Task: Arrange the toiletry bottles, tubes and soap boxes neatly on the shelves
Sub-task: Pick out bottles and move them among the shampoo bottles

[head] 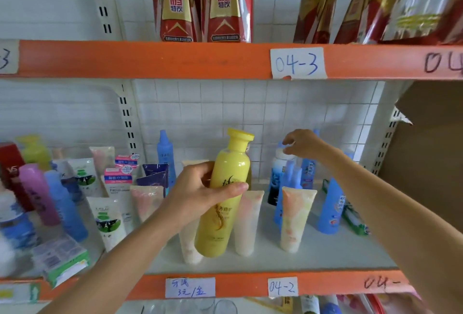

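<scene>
My left hand (pixel 200 194) grips a tall yellow bottle (pixel 225 195) around its middle, held upright over the white shelf (pixel 263 261) among pale peach tubes (pixel 294 218). Further back on the right, my right hand (pixel 304 144) pinches the top of a white-and-blue bottle (pixel 276 175) that stands among several blue bottles (pixel 332 206). On the left part of the shelf stand white tubes (pixel 109 223), pink-and-white boxes (pixel 117 179), a purple bottle (pixel 38 193) and a green-and-white soap box (pixel 61 258) at the front edge.
An orange shelf edge (pixel 150 59) labelled 04-3 runs above, carrying tall red-and-gold packs (pixel 179 2). A brown cardboard box (pixel 431 143) fills the right end of the shelf. A slotted white upright (pixel 127 120) divides the two bays. More bottles show below the lower orange edge (pixel 238 286).
</scene>
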`<state>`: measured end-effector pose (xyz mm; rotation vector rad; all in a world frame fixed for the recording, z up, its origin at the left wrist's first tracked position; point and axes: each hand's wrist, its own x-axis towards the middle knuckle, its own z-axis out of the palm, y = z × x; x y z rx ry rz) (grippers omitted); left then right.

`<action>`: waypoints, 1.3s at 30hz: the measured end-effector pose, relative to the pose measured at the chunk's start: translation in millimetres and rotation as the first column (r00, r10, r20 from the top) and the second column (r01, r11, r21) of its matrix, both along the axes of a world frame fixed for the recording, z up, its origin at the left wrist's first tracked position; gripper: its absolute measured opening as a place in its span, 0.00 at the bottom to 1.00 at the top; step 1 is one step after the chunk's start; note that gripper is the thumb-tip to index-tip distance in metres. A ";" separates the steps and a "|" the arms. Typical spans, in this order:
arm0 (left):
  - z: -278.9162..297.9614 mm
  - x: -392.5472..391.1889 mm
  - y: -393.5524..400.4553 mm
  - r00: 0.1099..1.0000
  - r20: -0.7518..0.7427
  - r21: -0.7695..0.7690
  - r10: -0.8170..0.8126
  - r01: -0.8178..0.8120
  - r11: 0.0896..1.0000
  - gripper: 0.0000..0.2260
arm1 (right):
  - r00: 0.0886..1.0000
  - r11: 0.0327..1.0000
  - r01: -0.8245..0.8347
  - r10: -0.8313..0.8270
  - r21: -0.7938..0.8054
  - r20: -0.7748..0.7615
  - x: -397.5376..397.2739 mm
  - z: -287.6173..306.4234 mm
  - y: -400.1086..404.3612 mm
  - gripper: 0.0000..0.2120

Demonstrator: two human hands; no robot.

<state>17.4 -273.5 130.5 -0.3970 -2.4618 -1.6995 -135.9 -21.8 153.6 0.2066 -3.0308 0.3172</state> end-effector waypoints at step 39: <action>-2.7 58.1 -89.0 0.958 -0.047 0.268 0.283 -0.260 0.928 0.24 | 0.460 0.747 -0.664 0.435 0.026 -0.774 172.3 34.7 -100.2 0.14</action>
